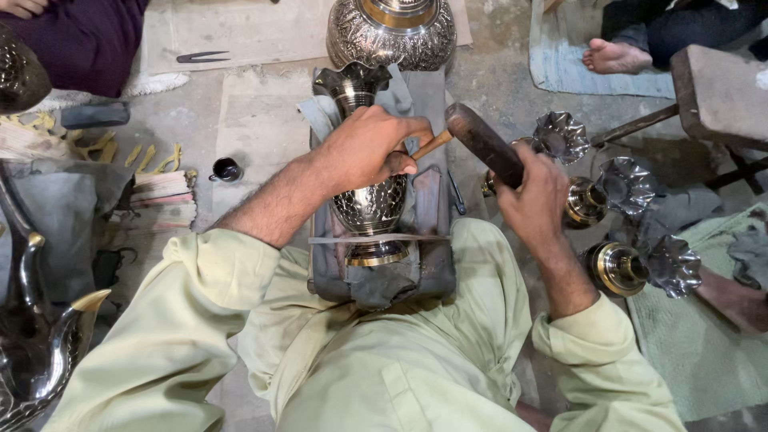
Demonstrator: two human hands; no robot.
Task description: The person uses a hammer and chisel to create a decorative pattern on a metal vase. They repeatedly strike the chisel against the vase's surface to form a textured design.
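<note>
One engraved silver-and-brass metal vase with a fluted, ruffled mouth (370,200) lies lengthwise on a grey padded cloth rest (432,264) between the knees, directly under the left hand. Left hand (364,148) clenched around a thin wooden-handled chisel (432,145), tip pressed onto the vase body; the tip itself is hidden by the fingers. Right hand (538,192) grasping a dark cylindrical wooden mallet (484,144), raised just right of the chisel end, not touching it.

Right of the right hand: three more fluted metal vases (632,268) lying on their sides, partly overlapping, one largely hidden behind the mallet and hand. Above the left hand: one large round engraved metal pot (392,36), top cut off by the frame. Left of the left hand: one small dark cup (226,169) on the concrete floor, a stack of worn paper sheets (164,200), one pair of dark tweezers (202,57). At far lower left, one polished spouted metal jug (48,352), cut off. Another person's bare foot (616,56) shows at upper right.
</note>
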